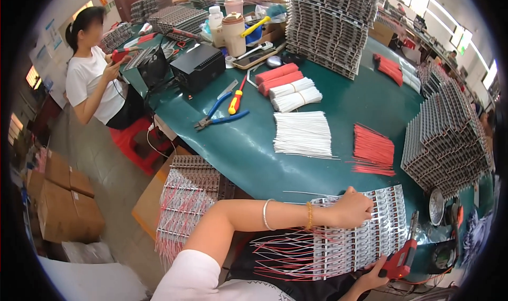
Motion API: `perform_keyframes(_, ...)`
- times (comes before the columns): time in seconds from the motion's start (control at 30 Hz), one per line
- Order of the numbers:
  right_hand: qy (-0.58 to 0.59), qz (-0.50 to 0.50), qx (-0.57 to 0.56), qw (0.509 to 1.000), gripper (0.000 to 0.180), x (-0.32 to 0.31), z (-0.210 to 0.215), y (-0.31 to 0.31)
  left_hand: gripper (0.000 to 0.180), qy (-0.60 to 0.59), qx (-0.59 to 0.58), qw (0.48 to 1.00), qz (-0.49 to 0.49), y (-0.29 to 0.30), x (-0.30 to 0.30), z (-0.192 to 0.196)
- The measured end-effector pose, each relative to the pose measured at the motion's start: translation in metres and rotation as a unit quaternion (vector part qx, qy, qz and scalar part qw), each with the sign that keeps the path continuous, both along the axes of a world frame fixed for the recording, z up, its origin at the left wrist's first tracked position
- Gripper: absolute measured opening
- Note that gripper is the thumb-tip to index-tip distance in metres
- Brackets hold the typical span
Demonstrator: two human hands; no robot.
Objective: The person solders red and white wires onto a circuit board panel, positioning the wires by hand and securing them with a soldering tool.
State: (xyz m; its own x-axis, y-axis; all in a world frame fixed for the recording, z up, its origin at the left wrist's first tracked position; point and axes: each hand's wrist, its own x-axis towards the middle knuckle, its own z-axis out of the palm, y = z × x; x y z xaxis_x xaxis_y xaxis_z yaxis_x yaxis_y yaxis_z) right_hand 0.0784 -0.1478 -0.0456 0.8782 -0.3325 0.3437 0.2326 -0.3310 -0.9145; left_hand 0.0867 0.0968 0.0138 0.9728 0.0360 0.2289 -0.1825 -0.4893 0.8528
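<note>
A panel of small silver-grey circuit boards (391, 211) lies in front of me at the table's near edge, with red and white wires (286, 256) trailing from its left part. My left hand (353, 210) is closed just above the panel's far part; its fingers are curled under, and what they hold is hidden. A thin white wire shows left of that wrist. At the panel's near right corner, my right hand (377, 275) is wrapped round a red and black soldering gun (401, 261), its tip pointing up and away along the panel's right side.
Beyond the panel lie cut white wires (302, 134) and red wires (373, 148). Stacked panels rise at the right (447, 137) and back (330, 28). Blue-handled cutters (219, 112) and a screwdriver (236, 97) lie left. A co-worker (98, 73) sits at the left edge.
</note>
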Motion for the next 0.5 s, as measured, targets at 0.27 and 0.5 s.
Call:
perform_keyframes(0.27, 0.047, 0.061, -0.005, 0.997, 0.026, -0.008, 0.005, -0.006, 0.017, 0.067, -0.037, 0.997, -0.017, 0.014, -0.002, 0.009)
perform_keyframes(0.5, 0.070, 0.127, 0.146, 0.979, 0.028, 0.002, 0.028, -0.013, 0.016, 0.030, -0.043, 0.998, -0.030, 0.005, 0.008, 0.011)
